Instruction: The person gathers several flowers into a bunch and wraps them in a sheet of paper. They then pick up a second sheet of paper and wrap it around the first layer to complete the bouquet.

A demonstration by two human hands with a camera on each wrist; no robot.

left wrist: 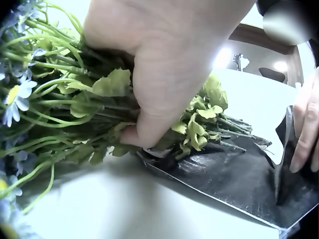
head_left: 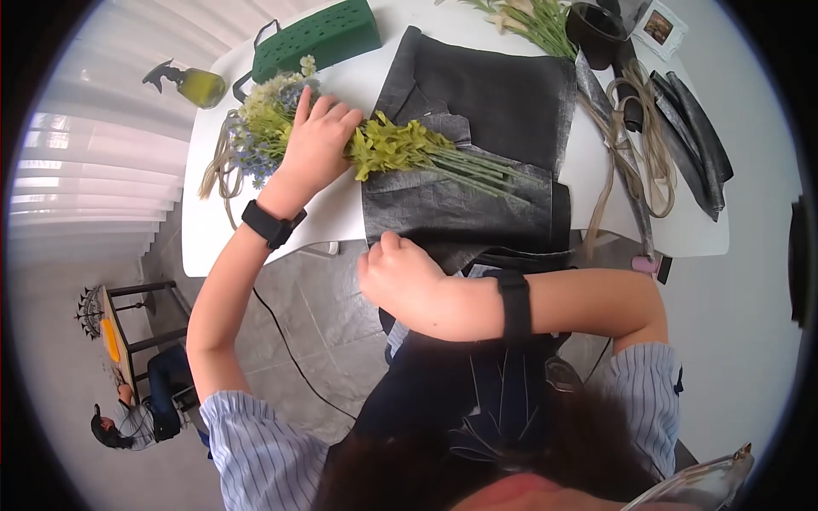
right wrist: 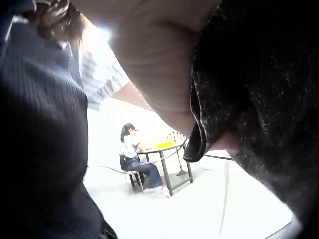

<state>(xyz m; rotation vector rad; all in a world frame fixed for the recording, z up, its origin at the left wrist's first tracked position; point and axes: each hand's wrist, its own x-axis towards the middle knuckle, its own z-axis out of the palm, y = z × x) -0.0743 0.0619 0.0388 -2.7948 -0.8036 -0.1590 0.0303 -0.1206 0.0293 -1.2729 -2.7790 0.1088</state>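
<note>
A bouquet of blue and white flowers (head_left: 260, 128) with yellow-green leaves (head_left: 396, 146) lies across black wrapping paper (head_left: 503, 102), its stems pointing right. My left hand (head_left: 319, 145) grips the bouquet around its middle; in the left wrist view the thumb of that hand (left wrist: 164, 84) curls over the stems. Close to my body, my right hand (head_left: 409, 289) holds the near left edge of the paper, its fingers (left wrist: 305, 124) lying against a raised fold. In the right wrist view, dark paper (right wrist: 259, 99) hides most of the right hand.
A green perforated basket (head_left: 315, 38) and a spray bottle (head_left: 200, 85) stand at the back left. On the right are a dark pot (head_left: 594, 36), a framed picture (head_left: 661, 28), twine (head_left: 660, 162) and dark rolls (head_left: 694, 140). Someone sits at another table (right wrist: 167, 148).
</note>
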